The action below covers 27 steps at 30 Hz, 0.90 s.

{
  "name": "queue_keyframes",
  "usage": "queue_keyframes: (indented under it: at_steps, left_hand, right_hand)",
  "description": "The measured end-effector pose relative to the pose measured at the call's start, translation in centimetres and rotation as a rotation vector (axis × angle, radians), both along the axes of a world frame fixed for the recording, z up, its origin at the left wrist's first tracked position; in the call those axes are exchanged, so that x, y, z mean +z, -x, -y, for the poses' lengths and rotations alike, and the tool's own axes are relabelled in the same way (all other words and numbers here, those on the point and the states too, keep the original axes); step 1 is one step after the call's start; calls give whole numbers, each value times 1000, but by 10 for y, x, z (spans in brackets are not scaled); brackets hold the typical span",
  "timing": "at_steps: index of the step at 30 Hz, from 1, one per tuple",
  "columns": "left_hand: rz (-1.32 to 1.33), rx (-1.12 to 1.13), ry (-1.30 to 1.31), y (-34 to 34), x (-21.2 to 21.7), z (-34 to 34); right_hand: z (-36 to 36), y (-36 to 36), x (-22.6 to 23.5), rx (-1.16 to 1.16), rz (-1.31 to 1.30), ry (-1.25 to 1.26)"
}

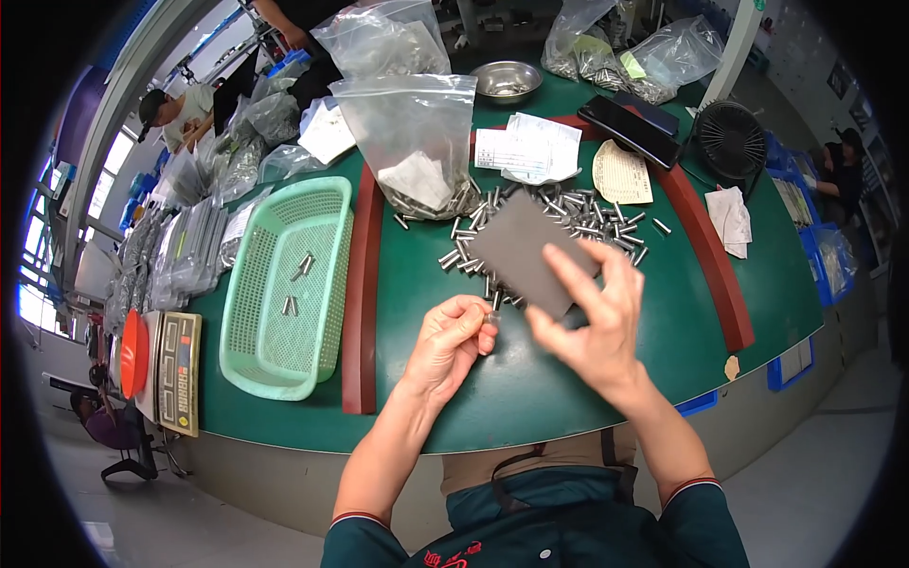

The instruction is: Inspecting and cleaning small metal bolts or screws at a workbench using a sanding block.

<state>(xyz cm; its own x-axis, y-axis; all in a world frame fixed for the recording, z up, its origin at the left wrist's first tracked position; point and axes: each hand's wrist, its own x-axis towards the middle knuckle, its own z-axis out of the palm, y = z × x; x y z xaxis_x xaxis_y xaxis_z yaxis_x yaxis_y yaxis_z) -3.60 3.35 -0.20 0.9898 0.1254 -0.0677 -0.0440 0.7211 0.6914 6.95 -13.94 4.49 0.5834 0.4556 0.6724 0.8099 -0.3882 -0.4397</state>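
Note:
My left hand (443, 343) is closed in a pinch, thumb against curled fingers, on a small metal pin (492, 315) that shows only in part. To its right, my right hand (608, 327) has its fingers spread over the near right edge of a dark grey flat sheet (528, 248). The sheet looks slightly blurred; whether the fingers press on it, I cannot tell. It lies over part of a heap of short metal pins (606, 222) on the green table (445, 407). Behind the heap stands a clear zip bag (402, 123) with more pins and a white paper inside.
Left of my hands, a mint-green plastic basket (239, 312) holds a few pins, beside a dark red bar (360, 322). Another red bar (710, 256) curves along the right. A scale (178, 374), metal bowl (507, 71), papers (544, 147), black phone (630, 131) and fan (729, 140) stand around.

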Motion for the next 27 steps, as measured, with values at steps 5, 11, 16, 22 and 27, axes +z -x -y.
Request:
queue_keyframes:
  at_steps: [5, 11, 16, 22, 27]
  left_hand:
    - [-472, 405, 130, -10, 46, 35]
    - [-44, 8, 64, -6, 10, 8]
    - [-150, 27, 182, -7, 10, 6]
    - [-153, -16, 201, -7, 8, 4]
    - [-242, 128, 240, -2, 14, 11]
  right_hand:
    - [2, 30, 8, 251, 8, -29]
    - [1, -13, -5, -50, -47, -34]
    - [16, -5, -6, 26, -221, -93]
    - [8, -1, -17, 113, -232, -236]
    - [-1, 22, -1, 328, 12, -47]
